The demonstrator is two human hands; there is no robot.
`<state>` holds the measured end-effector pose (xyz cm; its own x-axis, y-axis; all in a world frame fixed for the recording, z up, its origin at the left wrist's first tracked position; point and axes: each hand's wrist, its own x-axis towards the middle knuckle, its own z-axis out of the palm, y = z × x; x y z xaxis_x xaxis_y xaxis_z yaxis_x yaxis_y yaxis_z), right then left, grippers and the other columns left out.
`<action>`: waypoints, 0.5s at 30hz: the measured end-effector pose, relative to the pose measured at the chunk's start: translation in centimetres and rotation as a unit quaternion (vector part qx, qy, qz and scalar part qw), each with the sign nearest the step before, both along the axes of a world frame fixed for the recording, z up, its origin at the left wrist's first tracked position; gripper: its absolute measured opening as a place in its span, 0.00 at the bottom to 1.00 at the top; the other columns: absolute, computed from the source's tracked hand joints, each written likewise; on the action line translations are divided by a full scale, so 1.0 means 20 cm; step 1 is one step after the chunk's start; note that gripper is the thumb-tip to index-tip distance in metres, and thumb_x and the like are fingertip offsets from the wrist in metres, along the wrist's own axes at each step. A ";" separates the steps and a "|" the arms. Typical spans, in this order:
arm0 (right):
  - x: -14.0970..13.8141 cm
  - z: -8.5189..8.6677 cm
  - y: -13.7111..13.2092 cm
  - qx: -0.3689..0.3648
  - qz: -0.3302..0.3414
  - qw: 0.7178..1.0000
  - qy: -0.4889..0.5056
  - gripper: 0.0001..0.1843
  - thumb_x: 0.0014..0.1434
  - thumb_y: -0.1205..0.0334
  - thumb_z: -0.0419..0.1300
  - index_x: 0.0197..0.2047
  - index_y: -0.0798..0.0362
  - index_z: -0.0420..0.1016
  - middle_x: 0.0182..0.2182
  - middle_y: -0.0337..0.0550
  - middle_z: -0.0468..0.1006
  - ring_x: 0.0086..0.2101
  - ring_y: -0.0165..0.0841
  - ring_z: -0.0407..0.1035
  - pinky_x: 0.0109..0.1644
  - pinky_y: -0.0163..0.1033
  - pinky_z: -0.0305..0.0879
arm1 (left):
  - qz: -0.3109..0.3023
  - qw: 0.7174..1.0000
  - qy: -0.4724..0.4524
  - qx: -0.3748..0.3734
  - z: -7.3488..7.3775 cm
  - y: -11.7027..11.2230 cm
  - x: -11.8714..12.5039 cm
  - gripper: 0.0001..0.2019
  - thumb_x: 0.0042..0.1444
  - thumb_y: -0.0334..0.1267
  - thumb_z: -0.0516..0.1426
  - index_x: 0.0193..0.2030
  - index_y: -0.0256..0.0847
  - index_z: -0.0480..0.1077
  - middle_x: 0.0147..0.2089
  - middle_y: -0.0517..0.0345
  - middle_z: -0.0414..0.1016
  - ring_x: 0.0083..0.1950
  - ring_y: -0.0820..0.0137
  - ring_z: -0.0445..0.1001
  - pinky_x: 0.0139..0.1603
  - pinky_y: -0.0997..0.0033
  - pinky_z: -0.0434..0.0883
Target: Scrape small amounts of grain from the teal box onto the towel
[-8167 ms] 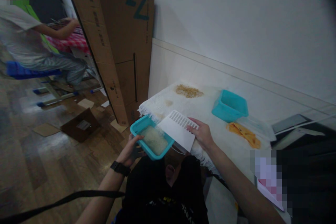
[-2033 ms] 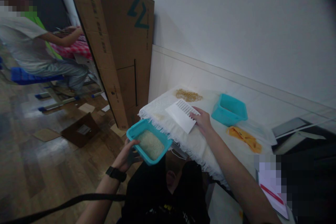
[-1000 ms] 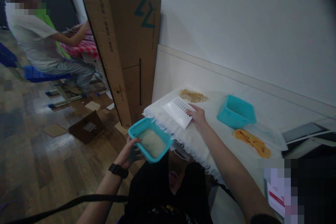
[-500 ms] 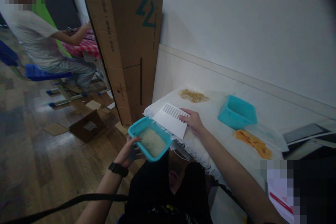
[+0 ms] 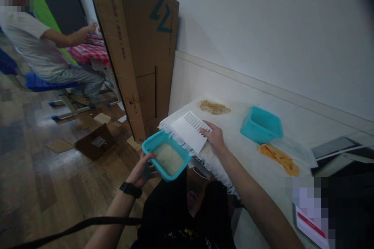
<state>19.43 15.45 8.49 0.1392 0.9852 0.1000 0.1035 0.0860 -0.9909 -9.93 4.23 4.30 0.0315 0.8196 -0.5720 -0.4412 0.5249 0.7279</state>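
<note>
My left hand [image 5: 142,169] grips a teal tub [image 5: 149,144] of white rice [image 5: 168,158] from below, held just off the near left corner of the table. In my right hand [image 5: 214,138] is a white slotted scraper [image 5: 189,131], its lower edge at the fringed edge of the white cloth [image 5: 230,140], right above the tub's rim. A small heap of brown grains [image 5: 214,107] lies on the cloth at the far side.
A second teal tub [image 5: 261,125] stands on the table to the right, with a yellow cloth [image 5: 279,155] and a clear lid beside it. A tall cardboard box [image 5: 140,42] leans on the wall at left. Another person sits at a table at far left.
The scraper has slid from the middle of the cloth toward its near left edge, over the rice tub. The tub has hardly moved.
</note>
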 end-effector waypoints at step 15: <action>0.00 0.01 -0.18 -0.027 0.074 0.997 -0.018 0.30 0.39 0.48 0.78 0.47 0.50 0.86 0.32 0.42 0.86 0.31 0.41 0.77 0.40 0.45 0.74 | 0.028 1.000 -0.007 -0.010 -0.02 0.00 -0.02 0.21 0.47 0.38 0.67 0.48 0.47 0.67 0.35 0.58 0.78 0.33 0.60 0.80 0.37 0.55 0.80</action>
<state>19.44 11.89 8.74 -0.0117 0.9987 0.0488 0.1296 0.0499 -0.9903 -10.39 4.17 3.95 -0.0059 0.8089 -0.5879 -0.4810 0.5131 0.7108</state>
